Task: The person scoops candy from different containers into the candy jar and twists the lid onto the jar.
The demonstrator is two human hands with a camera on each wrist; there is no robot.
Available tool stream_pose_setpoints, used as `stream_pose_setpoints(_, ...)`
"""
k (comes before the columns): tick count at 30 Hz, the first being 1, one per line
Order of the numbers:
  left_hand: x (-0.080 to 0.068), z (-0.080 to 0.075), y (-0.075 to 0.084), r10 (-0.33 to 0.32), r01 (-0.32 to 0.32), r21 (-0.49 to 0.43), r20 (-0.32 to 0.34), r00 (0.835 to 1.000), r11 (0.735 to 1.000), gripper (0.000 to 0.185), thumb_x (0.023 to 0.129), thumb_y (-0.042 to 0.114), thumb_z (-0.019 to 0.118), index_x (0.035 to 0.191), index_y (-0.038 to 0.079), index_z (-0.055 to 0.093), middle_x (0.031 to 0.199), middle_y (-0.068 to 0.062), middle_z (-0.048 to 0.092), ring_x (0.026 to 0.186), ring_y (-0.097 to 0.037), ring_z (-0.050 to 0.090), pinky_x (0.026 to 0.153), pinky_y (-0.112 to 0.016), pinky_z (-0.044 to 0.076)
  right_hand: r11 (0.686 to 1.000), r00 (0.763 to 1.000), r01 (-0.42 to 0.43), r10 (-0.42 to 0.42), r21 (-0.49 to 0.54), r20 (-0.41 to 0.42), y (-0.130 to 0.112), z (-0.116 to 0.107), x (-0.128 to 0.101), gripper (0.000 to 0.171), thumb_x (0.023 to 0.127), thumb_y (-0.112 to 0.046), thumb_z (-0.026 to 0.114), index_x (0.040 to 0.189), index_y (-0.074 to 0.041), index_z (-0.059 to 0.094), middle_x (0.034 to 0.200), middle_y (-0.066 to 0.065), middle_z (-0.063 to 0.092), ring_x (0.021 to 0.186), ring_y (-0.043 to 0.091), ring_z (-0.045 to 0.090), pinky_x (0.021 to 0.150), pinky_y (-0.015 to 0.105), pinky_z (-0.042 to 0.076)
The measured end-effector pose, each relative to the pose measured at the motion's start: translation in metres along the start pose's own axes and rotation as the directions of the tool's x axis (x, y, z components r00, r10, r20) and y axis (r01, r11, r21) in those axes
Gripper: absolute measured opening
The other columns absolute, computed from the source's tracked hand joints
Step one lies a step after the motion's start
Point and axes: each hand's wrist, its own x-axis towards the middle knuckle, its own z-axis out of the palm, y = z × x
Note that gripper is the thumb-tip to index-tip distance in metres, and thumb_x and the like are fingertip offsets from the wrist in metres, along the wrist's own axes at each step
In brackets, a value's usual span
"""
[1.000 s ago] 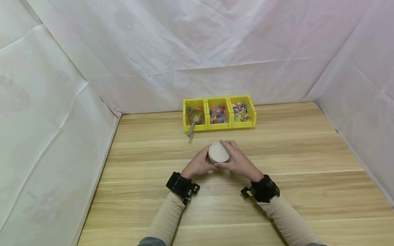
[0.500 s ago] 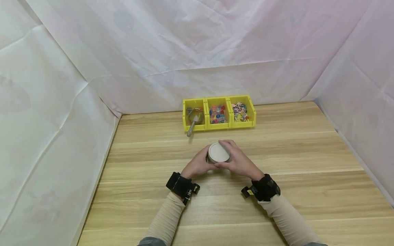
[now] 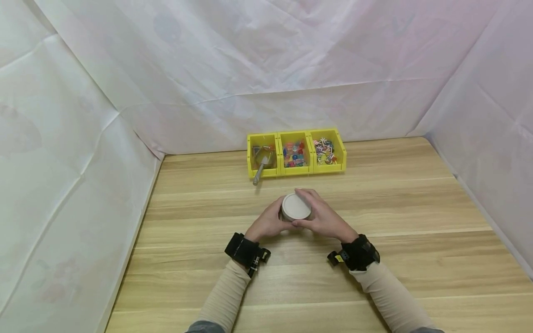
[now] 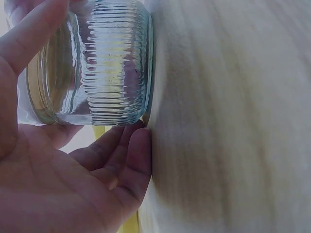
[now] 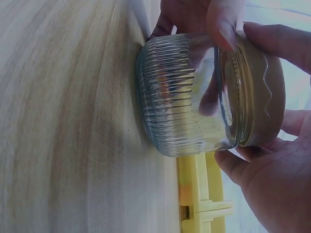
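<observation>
A clear glass jar (image 5: 167, 97) with ribbed sides stands upright on the wooden table. Its beige lid (image 3: 296, 206) sits on the mouth, and the jar looks see-through with no contents visible. My left hand (image 3: 268, 222) holds the glass body from the left, thumb on the near side and fingers round the far side. From the right, my right hand (image 3: 326, 219) grips the lid between its thumb and fingers. The head view hides most of the glass behind both hands and the lid.
Behind the jar stand three joined yellow bins (image 3: 296, 171). The left bin has a scoop (image 3: 261, 170) with its handle over the front edge. Colourful beads (image 3: 294, 157) fill the middle one, and small stick-shaped pieces (image 3: 326, 150) the right. White cloth (image 3: 266, 60) encloses the table.
My right hand has turned slightly counterclockwise at the lid, its fingertips shifting left and its thumb right. The left hand and the jar stay in place.
</observation>
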Motion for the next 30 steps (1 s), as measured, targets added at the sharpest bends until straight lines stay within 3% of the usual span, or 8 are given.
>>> stream_pose_setpoints(15, -0.0004, 0.0001, -0.0004, 0.022, -0.022, 0.004, -0.007, 1.000, 1.000, 0.092, 0.077, 0.025, 0.087, 0.152, 0.016, 0.035, 0.147, -0.006, 0.048, 0.137, -0.022, 0.044, 0.115, -0.041, 0.033, 1.000, 1.000, 0.005, -0.005, 0.015, 0.012, 0.0000, -0.0007, -0.0010, 0.090, 0.083, -0.028, 0.082, 0.154, -0.011, 0.032, 0.150, 0.015, 0.037, 0.132, 0.034, 0.044, 0.104, 0.056, 0.041)
stream_pose_setpoints(22, -0.0026, -0.0014, -0.0006, 0.033, -0.033, -0.005, 0.007, 0.999, 0.999, 0.093, 0.075, 0.026, 0.088, 0.151, 0.018, 0.035, 0.147, -0.004, 0.048, 0.136, -0.021, 0.044, 0.114, -0.042, 0.033, 1.000, 1.000, 0.010, -0.010, 0.015, 0.017, 0.0003, 0.0018, -0.0006, 0.089, 0.084, -0.028, 0.081, 0.153, -0.004, 0.031, 0.150, 0.017, 0.036, 0.131, 0.035, 0.044, 0.104, 0.057, 0.041)
stream_pose_setpoints(27, -0.0042, -0.0043, -0.0019, 0.038, -0.036, -0.044, 0.045, 0.998, 0.998, 0.108, 0.072, 0.031, 0.090, 0.157, 0.020, 0.025, 0.152, -0.001, 0.042, 0.140, -0.020, 0.038, 0.118, -0.046, 0.027, 1.000, 1.000, 0.000, 0.000, 0.010, 0.029, 0.0009, 0.0023, -0.0006, 0.090, 0.085, -0.030, 0.080, 0.155, -0.006, 0.030, 0.151, 0.016, 0.034, 0.131, 0.034, 0.044, 0.104, 0.055, 0.042)
stream_pose_setpoints(30, -0.0082, -0.0093, -0.0007, 0.010, -0.009, -0.011, 0.054, 0.999, 1.000, 0.117, 0.072, 0.040, 0.089, 0.160, 0.018, 0.014, 0.159, -0.006, 0.032, 0.145, -0.023, 0.031, 0.119, -0.051, 0.023, 1.000, 0.999, -0.009, 0.009, -0.003, 0.036, 0.0017, 0.0020, -0.0013, 0.090, 0.087, -0.036, 0.077, 0.156, -0.008, 0.027, 0.152, 0.017, 0.032, 0.131, 0.035, 0.044, 0.101, 0.055, 0.044)
